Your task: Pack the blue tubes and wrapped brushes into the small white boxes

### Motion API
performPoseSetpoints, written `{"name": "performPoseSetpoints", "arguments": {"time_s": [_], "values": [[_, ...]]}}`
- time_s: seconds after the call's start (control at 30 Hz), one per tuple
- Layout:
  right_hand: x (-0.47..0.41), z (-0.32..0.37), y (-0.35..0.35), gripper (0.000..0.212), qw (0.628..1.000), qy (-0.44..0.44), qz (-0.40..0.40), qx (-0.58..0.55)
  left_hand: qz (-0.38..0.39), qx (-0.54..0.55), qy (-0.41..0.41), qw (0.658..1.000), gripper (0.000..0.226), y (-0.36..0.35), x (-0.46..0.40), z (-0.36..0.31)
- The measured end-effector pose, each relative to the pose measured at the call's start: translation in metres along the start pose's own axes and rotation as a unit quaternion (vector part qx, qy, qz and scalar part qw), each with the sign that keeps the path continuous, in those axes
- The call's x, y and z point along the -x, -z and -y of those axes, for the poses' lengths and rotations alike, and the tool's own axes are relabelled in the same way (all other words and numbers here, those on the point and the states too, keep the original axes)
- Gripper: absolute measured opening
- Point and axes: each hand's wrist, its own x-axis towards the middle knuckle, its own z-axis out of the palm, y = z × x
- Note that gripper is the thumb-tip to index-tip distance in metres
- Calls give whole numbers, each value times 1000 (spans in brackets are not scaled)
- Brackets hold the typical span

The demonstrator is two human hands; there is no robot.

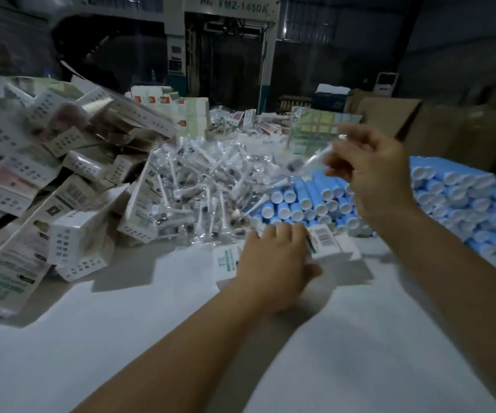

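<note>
right hand [369,174] pinching wrapped brush [315,159], left hand [273,260] on white box [327,239]

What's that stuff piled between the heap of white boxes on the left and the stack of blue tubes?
In the head view, a heap of clear-wrapped brushes fills the gap between the white boxes and the blue tubes, spilling against both.

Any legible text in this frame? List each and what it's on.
"FMZ-1450A": on the machine at the back.
Green print on the white box under the left hand: too blurred to read.
Barcode label on that box: digits unreadable.
Print on the piled boxes: too small and blurred.
</note>
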Motion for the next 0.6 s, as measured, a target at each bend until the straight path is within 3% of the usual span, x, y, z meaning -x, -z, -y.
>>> {"name": "performPoseSetpoints", "arguments": {"time_s": [0.1,0.2,0.3,0.47,0.6], "values": [[13,-18,59,15,989,-82,-125,-19,-27,-5,25,999,74,1,-3,8],[35,-46,85,17,976,-151,-158,3,-35,-14,24,999,77,-3,-4,5],[46,-60,83,20,976,-146,-145,68,-49,-24,19,998,79,-3,-3,-1],[52,-61,65,22,978,-122,-148,80,-57,-41,9,998,83,-6,0,-8],[64,-56,47,31,986,-133,-51,84,-56,-47,1,997,82,-5,-2,-14]]}}
